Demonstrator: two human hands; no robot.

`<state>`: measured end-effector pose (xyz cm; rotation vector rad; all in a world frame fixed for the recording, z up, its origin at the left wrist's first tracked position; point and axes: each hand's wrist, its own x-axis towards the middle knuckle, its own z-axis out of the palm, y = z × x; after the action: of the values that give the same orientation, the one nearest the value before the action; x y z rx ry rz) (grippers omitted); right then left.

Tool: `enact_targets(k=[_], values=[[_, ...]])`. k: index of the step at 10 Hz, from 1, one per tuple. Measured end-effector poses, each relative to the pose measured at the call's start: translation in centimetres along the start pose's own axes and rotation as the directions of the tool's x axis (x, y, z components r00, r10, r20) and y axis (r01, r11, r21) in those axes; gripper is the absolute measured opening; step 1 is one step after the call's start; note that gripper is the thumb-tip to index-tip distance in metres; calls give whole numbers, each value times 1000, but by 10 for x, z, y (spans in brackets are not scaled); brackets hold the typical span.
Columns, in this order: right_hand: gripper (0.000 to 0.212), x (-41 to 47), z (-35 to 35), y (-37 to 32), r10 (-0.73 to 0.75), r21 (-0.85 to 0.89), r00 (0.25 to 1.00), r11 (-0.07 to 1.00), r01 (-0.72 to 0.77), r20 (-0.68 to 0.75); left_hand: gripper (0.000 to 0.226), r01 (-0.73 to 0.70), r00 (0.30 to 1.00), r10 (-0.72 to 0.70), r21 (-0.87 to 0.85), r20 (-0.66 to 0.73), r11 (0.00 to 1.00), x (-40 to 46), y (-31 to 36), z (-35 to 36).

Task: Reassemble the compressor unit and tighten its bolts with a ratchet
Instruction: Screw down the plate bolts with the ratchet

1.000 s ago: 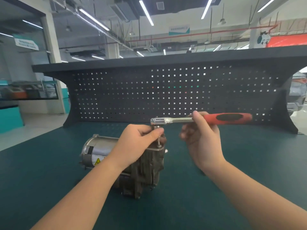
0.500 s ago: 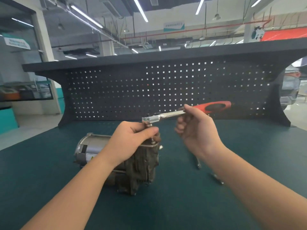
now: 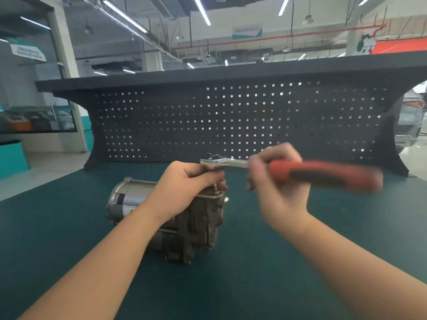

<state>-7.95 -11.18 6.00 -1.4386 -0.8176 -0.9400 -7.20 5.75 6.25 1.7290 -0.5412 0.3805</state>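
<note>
Swung nearer since a moment ago, the ratchet (image 3: 300,173) handle blurs while, leftward, the compressor unit (image 3: 175,220), seemingly heavy and rigid, lies on the tabletop (image 3: 57,239), left hand (image 3: 184,188) fingers curled steadying its socket, right hand (image 3: 277,181) gripping the handle.

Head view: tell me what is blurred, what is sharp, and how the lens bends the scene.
Head view: motion blur smears the right hand and the red-handled ratchet; the left hand and the grey metal compressor unit stay fairly sharp; wide-angle distortion bows the black perforated back panel.
</note>
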Motion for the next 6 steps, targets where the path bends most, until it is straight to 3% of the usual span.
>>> enact_targets(k=[1, 2, 3, 4, 5, 6], values=[[26, 15, 1, 11, 705, 788, 699, 363, -496, 115, 15, 0, 1000, 1, 42, -27, 999, 1, -3, 1], [23, 11, 6, 16, 726, 793, 683, 368, -486, 81, 15, -9, 999, 12, 85, -31, 996, 1, -4, 4], [19, 2, 2, 5, 43, 192, 994, 981, -23, -96, 7, -7, 999, 8, 46, -36, 999, 0, -3, 4], [17, -3, -1, 0, -582, -295, 736, 677, 674, 347, 38, -33, 999, 31, 58, 28, 998, -3, -3, 2], [16, -11, 3, 4, -594, -348, 734, 646, 679, 329, 31, -28, 998, 23, 89, 59, 996, -2, -2, 0], [19, 3, -2, 9, -52, 41, 995, 998, 56, -90, 13, -11, 1000, 8, 112, 30, 994, 0, -1, -2]])
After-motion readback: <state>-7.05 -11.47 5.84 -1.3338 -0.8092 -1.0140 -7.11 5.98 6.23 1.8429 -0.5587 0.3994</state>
